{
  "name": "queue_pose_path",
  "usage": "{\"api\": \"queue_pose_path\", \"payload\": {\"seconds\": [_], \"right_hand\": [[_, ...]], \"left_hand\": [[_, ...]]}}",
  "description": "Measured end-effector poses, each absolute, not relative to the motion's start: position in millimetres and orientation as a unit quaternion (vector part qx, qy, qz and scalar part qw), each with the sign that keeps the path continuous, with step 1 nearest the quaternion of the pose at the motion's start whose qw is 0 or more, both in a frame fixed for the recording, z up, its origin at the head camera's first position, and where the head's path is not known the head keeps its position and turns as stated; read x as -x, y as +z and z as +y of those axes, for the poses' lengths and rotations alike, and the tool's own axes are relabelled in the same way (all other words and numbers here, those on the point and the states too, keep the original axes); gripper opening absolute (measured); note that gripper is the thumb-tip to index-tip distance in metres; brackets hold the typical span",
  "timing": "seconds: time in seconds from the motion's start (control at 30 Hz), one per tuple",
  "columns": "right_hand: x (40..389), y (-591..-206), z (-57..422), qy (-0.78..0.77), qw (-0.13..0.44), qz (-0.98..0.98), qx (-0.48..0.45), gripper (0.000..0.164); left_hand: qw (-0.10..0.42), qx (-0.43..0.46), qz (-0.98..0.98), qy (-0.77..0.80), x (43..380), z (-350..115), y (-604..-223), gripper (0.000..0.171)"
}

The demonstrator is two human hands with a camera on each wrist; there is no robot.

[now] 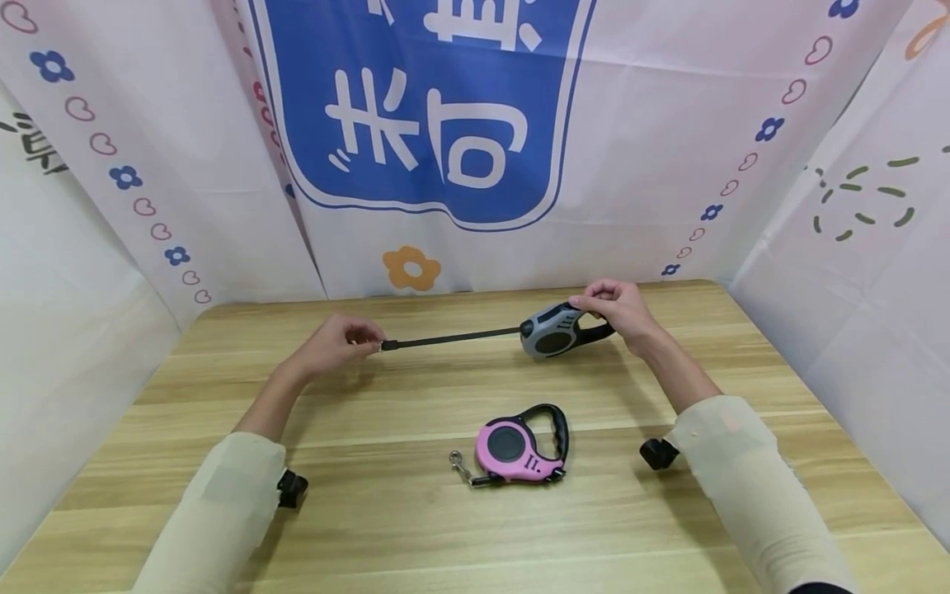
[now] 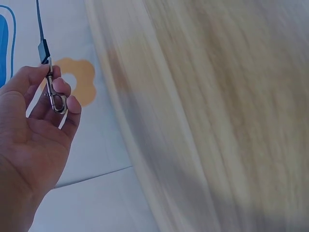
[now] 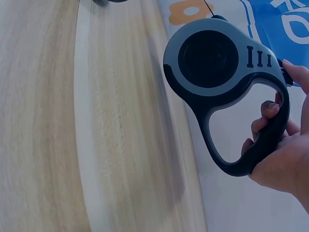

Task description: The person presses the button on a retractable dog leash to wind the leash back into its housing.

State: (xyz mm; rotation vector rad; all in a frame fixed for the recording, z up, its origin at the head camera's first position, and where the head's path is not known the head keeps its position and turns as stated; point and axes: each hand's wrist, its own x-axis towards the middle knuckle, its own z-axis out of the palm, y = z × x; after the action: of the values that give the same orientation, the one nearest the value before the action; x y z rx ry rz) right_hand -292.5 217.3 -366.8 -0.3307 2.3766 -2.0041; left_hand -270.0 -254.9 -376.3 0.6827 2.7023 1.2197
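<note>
My right hand (image 1: 616, 312) grips the black handle of a grey retractable dog leash (image 1: 552, 332); in the right wrist view the fingers curl through the loop of the grey leash (image 3: 231, 53) and the thumb lies at its button. From the case a black strap (image 1: 460, 337) runs straight left. At the strap's end my left hand (image 1: 343, 345) pinches a metal snap hook (image 2: 54, 92), seen against the fingers in the left wrist view. Nearer on the table lies a pink retractable leash (image 1: 512, 448) with a black handle, its own metal clip (image 1: 460, 466) pointing left.
The wooden table (image 1: 386, 528) ends at the back against a white printed curtain (image 1: 638, 165) with a blue sign and an orange flower. More white cloth hangs on both sides. Small black devices (image 1: 659, 453) sit at both sleeves.
</note>
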Motion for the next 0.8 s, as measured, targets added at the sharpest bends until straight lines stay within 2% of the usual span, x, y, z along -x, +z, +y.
{"api": "queue_pose_path", "payload": {"seconds": [0.8], "right_hand": [[293.5, -366.9, 210.6, -0.649, -0.004, 0.756, 0.086, 0.016]], "left_hand": [[0.051, -0.252, 0.876, 0.408, 266.0, -245.2, -376.1, 0.01]]}}
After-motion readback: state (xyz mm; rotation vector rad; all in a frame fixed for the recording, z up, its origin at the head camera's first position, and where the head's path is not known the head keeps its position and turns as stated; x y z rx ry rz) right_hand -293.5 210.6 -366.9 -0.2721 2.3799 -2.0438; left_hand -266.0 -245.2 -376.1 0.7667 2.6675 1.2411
